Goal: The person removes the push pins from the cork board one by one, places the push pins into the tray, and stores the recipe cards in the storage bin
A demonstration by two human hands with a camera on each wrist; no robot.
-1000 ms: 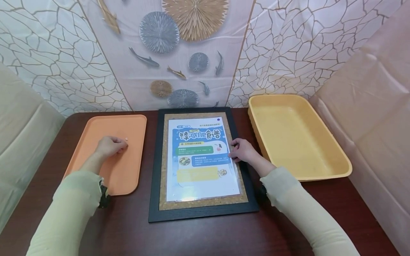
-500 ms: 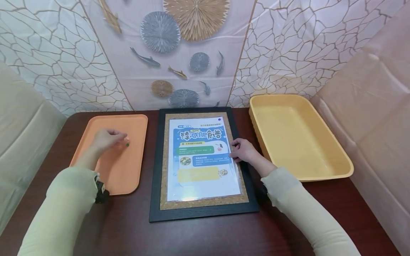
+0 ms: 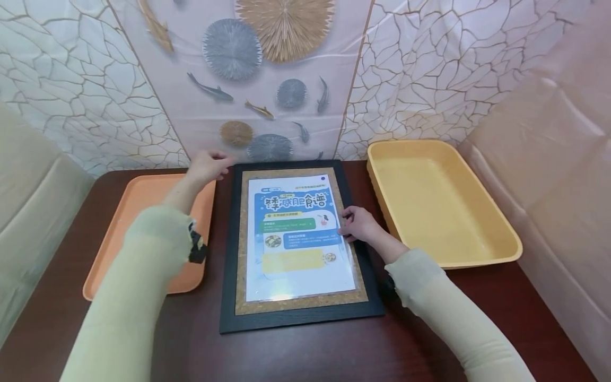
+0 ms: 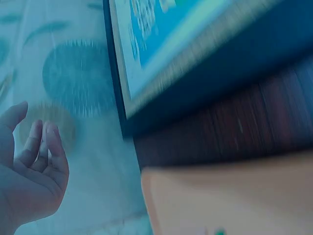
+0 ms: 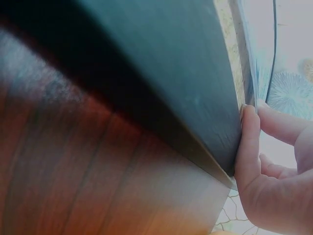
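Observation:
A laminated poster [image 3: 293, 281] with a blue, green and yellow print lies on a black-framed cork board [image 3: 303, 317]. A purple pushpin [image 3: 323, 179] sits at its top right corner. My right hand [image 3: 361, 225] pinches the poster's right edge; the right wrist view shows fingertips [image 5: 250, 112] against that edge. My left hand [image 3: 210, 164] is in the air by the board's top left corner, over the far edge of the orange tray [image 3: 129, 223]. Its fingers are bent in the left wrist view, thumb apart, and nothing shows between them, though blur could hide a small thing.
A small green object [image 4: 220, 232] lies on the tray at the bottom of the left wrist view. The deep yellow bin [image 3: 444, 207] stands right of the board on the dark wood table [image 3: 191, 350]. A patterned cloth [image 3: 406, 79] hangs behind.
My left hand has lifted off the orange tray and moved up and right to the board's top left corner. My right hand stays at the poster's edge.

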